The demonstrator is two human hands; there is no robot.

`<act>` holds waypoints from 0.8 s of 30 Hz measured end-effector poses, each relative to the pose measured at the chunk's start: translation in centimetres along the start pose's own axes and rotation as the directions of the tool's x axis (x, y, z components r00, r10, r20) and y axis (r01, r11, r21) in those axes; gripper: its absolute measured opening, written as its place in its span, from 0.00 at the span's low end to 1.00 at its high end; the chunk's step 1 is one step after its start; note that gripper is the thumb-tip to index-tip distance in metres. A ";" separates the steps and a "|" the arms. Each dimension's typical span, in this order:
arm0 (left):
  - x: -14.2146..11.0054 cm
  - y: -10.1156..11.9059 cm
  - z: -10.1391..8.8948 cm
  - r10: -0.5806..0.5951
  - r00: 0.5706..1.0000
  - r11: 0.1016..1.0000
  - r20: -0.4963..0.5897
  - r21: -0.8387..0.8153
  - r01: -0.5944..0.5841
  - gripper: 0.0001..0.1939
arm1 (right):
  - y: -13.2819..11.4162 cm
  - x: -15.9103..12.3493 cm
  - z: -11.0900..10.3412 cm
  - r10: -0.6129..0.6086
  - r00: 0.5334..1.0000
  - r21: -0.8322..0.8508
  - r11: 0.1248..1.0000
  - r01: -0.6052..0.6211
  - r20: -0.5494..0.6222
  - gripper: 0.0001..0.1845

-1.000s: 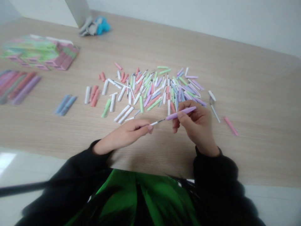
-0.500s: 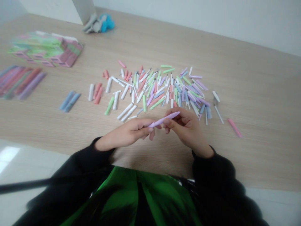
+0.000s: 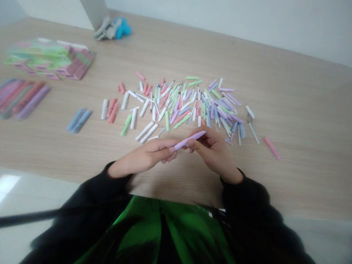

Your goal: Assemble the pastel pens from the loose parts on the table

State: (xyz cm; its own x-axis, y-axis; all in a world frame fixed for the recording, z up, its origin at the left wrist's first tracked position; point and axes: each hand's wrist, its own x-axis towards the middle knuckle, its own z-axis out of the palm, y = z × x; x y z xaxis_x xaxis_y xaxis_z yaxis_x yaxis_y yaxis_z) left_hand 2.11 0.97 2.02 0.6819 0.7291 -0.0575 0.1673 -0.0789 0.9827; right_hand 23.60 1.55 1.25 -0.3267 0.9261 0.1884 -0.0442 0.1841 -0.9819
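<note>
A slim purple pen [image 3: 189,140] is held between my two hands over the front of the table, tilted up toward the right. My left hand [image 3: 148,156] pinches its lower left end between thumb and fingers. Higher on the barrel, my right hand [image 3: 213,150] grips it with the thumb in front and the fingers behind. Just beyond the hands lies a loose pile of pen parts [image 3: 181,110] in white, green, pink, purple and blue. It mixes caps, barrels and thin white refills with dark tips.
Wrapped green-and-pink boxes [image 3: 74,66] are stacked at the left. Nearer stand a row of coloured pens [image 3: 30,101] and a blue pair [image 3: 79,120]. A grey and blue bundle [image 3: 114,28] rests by a white block at the back. One pink piece [image 3: 272,147] lies at the right.
My right hand has slid slightly left along the pen, and the two hands are a little closer together. The view has shifted slightly; the pile looks the same.
</note>
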 end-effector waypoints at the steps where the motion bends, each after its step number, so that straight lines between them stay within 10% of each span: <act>1: 0.1 0.0 0.0 0.002 1.000 1.000 -0.006 0.007 -0.002 0.16 | 0.0 0.0 0.0 -0.008 1.000 0.001 1.000 0.008 -0.005 0.13; 24: 0.1 -0.7 0.1 -0.202 0.979 0.962 0.002 -0.188 0.199 0.16 | 1.7 0.0 1.3 0.065 0.998 0.236 0.969 -0.069 0.023 0.16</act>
State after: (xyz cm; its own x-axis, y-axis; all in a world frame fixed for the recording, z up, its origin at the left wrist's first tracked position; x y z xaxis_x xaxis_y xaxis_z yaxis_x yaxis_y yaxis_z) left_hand 2.14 1.00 1.33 0.6356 0.7285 -0.2556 0.1631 0.1968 0.9668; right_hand 22.28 1.48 -0.46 -0.3505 0.9284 0.1237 -0.2432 0.0374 -0.9693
